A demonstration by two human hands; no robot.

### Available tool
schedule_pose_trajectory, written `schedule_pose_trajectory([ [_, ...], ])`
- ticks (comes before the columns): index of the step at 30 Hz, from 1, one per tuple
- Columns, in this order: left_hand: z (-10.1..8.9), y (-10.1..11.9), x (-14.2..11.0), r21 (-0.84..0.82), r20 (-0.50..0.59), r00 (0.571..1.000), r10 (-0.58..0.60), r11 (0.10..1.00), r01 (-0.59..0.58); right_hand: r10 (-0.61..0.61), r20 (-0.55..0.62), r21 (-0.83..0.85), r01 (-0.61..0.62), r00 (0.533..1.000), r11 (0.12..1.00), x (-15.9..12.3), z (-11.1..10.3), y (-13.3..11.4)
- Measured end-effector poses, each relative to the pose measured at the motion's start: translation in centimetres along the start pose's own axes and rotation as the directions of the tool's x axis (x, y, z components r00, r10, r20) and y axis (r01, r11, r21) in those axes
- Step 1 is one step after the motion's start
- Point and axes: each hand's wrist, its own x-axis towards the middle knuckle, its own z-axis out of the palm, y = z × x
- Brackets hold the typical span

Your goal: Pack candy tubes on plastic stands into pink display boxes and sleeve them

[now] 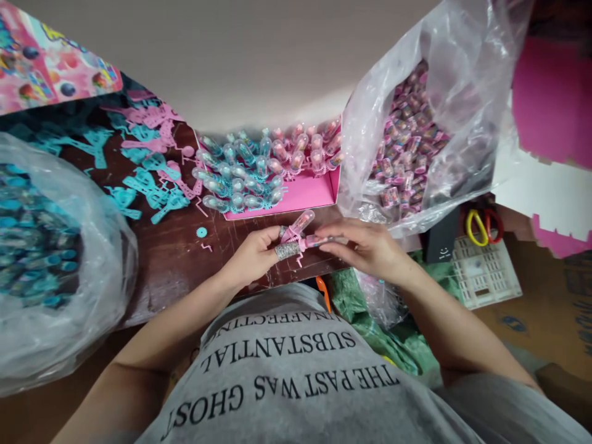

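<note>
My left hand (256,250) is closed on a pink plastic toy (293,233) with a see-through capsule slanting up from it. Grey, rough-looking wrap covers part of one or two of its fingers. From the other side, my right hand (370,243) pinches a slim see-through capsule (326,240) whose near end meets the toy's pink part. A small pink crank (300,260) hangs under the toy. Just beyond both hands stands a pink-lined display box (309,196) with rows of teal and pink capsule toys (238,172).
At left, a plastic bag (108,246) holds teal capsules; behind it lie teal and pink plastic parts (152,179). Another bag (365,135) at right holds pink capsules (407,154). A teal gear (201,232) lies on the brown table (171,277). Scissors (483,227) are at far right.
</note>
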Motion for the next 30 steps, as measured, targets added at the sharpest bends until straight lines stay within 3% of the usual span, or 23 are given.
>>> schedule_pose_trajectory([
  [6,0.5,0.6,-1.0,0.195,-0.078,0.981,0.179,0.967,-0.161,-0.034,-0.025,-0.082,0.032,0.999,0.996,0.5,2.4,-0.2],
  [9,0.6,0.9,-1.6,0.411,-0.107,0.930,0.351,0.868,-0.280,0.153,-0.030,0.122,-0.148,0.988,0.981,0.4,3.1,-0.1],
  [11,0.5,1.0,-1.7,0.568,-0.071,0.897,0.436,0.757,-0.323,0.327,0.063,0.271,-0.332,0.943,0.904,0.3,3.2,0.1],
  [13,0.2,1.0,-1.4,0.628,-0.034,0.893,0.448,0.705,-0.330,0.415,0.144,0.299,-0.439,0.899,0.847,0.2,2.9,0.4],
  [15,-0.2,0.9,-1.0,0.577,-0.039,0.915,0.402,0.756,-0.308,0.375,0.118,0.233,-0.392,0.920,0.890,0.2,2.3,0.7],
  [18,-0.5,0.9,-0.5,0.424,-0.075,0.954,0.289,0.875,-0.232,0.140,0.033,0.035,-0.141,0.990,0.989,0.2,1.4,0.9],
  [22,-0.2,0.9,-0.5,0.242,-0.036,0.991,0.131,0.963,-0.119,-0.012,0.029,-0.160,0.017,1.000,0.987,0.2,0.5,0.9],
  [27,0.1,2.4,-1.2,-0.079,0.105,0.992,-0.074,0.994,0.082,-0.062,-0.012,-0.123,0.060,0.998,0.991,0.5,-1.9,0.3],
  [30,0.3,3.4,-2.0,-0.111,0.137,0.985,-0.104,0.987,0.120,-0.018,0.059,0.098,0.012,0.998,0.995,1.1,-2.2,0.2],
])
